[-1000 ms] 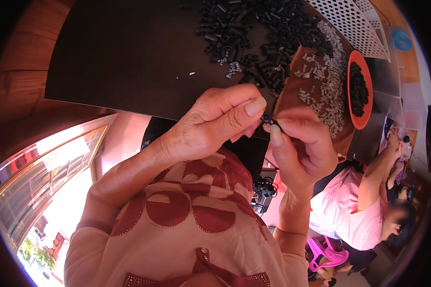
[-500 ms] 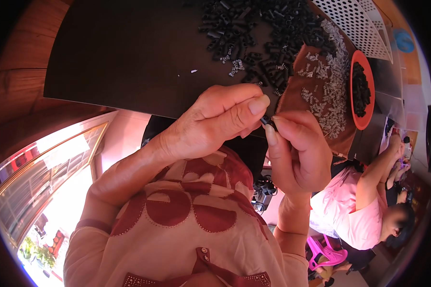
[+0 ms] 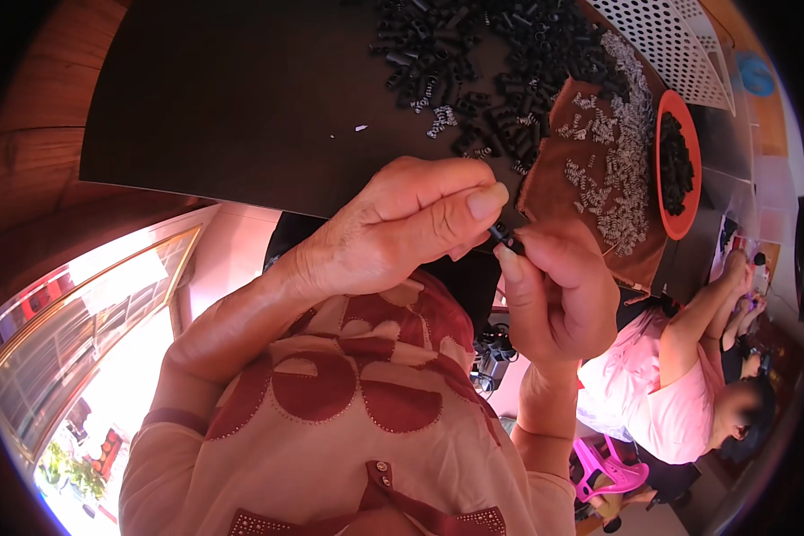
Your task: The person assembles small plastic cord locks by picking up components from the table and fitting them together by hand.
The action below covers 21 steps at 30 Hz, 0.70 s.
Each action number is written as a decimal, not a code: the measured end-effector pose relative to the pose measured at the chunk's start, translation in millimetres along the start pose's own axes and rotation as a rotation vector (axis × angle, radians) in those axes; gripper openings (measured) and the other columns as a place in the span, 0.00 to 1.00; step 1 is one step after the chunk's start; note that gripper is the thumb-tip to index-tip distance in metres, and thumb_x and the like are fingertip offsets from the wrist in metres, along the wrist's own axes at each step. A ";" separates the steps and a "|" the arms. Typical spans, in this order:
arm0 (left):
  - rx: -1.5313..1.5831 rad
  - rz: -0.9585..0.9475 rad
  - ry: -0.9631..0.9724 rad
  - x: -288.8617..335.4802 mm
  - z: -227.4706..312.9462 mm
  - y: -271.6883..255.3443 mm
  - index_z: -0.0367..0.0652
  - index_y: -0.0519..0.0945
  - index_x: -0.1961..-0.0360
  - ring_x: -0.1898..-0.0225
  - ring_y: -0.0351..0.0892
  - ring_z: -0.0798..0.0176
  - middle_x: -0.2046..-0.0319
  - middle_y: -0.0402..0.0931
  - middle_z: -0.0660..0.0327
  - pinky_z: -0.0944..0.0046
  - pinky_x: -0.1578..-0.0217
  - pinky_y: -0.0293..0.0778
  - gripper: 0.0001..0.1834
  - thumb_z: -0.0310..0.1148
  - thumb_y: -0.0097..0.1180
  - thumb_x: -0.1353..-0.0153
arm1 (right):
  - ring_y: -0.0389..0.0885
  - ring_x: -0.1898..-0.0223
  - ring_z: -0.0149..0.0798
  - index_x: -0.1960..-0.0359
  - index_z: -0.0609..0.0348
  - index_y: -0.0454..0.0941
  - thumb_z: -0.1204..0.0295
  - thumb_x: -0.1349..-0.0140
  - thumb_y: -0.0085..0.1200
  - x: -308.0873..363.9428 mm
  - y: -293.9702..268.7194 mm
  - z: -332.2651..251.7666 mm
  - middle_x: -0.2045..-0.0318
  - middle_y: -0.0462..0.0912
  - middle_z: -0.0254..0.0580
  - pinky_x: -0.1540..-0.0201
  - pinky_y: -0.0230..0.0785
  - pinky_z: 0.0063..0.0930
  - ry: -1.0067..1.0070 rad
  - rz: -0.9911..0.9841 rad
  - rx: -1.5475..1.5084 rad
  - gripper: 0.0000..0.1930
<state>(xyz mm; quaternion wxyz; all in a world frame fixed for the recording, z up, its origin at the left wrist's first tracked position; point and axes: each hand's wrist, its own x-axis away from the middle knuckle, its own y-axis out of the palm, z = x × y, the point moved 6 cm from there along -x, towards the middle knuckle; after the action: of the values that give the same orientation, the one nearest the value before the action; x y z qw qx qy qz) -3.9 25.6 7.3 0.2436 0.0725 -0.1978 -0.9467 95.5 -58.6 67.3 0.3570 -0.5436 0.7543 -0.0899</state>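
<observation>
Just above the table's near edge, my two hands meet. My right hand [image 3: 563, 290] pinches a small black tubular part [image 3: 506, 238] between thumb and finger. The part's other end reaches the curled fingers of my left hand [image 3: 420, 214], which is closed with its thumb on top. Whatever sits inside the left fist is hidden. Beyond the hands, a heap of short black tubes [image 3: 545, 54] lies on the dark table [image 3: 232, 98]. Small metal springs [image 3: 630, 152] are spread on a brown cloth [image 3: 549, 179] at the right.
An orange-red bowl [image 3: 665, 219] of black parts stands right of the cloth. Behind it are white perforated panels [image 3: 661, 36]. A person in pink [image 3: 652, 384] works at the right, near a bright pink plastic chair [image 3: 612, 469]. A framed window [image 3: 89, 304] is at the left.
Both hands stay together in nearly the same place. The right fingertips have shifted slightly right and down, and a little more of the black part shows between the hands.
</observation>
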 end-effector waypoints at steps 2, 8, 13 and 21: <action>0.005 0.002 -0.009 0.1 -0.6 -0.2 0.36 0.71 0.75 0.80 0.58 0.74 0.82 0.63 0.65 0.71 0.78 0.55 0.21 0.41 0.42 0.30 | 0.74 0.81 0.35 0.65 0.62 0.75 0.81 0.50 0.63 -0.1 0.1 -3.6 0.76 0.79 0.43 0.81 0.64 0.24 -0.037 0.008 0.067 0.12; -0.010 -0.025 -0.014 -1.2 2.4 0.2 0.35 0.72 0.75 0.80 0.59 0.74 0.82 0.64 0.65 0.71 0.79 0.55 0.22 0.42 0.43 0.31 | 0.71 0.82 0.31 0.67 0.64 0.74 0.83 0.49 0.62 4.3 0.6 1.8 0.76 0.78 0.44 0.82 0.61 0.20 -0.031 0.037 -0.045 0.10; -0.009 -0.001 -0.036 0.1 0.5 -1.2 0.34 0.73 0.74 0.80 0.60 0.74 0.81 0.66 0.64 0.72 0.78 0.57 0.21 0.41 0.45 0.31 | 0.69 0.82 0.27 0.68 0.67 0.73 0.84 0.47 0.60 7.9 5.2 2.8 0.76 0.78 0.44 0.82 0.59 0.19 0.067 0.050 -0.152 0.08; 0.013 -0.005 0.053 -0.3 -2.0 -0.1 0.36 0.73 0.72 0.79 0.60 0.76 0.79 0.67 0.65 0.74 0.78 0.58 0.20 0.42 0.42 0.29 | 0.69 0.82 0.27 0.68 0.67 0.73 0.84 0.46 0.60 7.9 6.4 3.1 0.76 0.77 0.44 0.82 0.59 0.18 0.016 0.068 -0.146 0.08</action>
<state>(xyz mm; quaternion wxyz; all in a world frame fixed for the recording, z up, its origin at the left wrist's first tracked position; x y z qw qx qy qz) -3.2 25.2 5.4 0.2462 0.0998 -0.1973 -0.9437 91.4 -62.3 58.2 0.3130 -0.5415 0.7798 -0.0267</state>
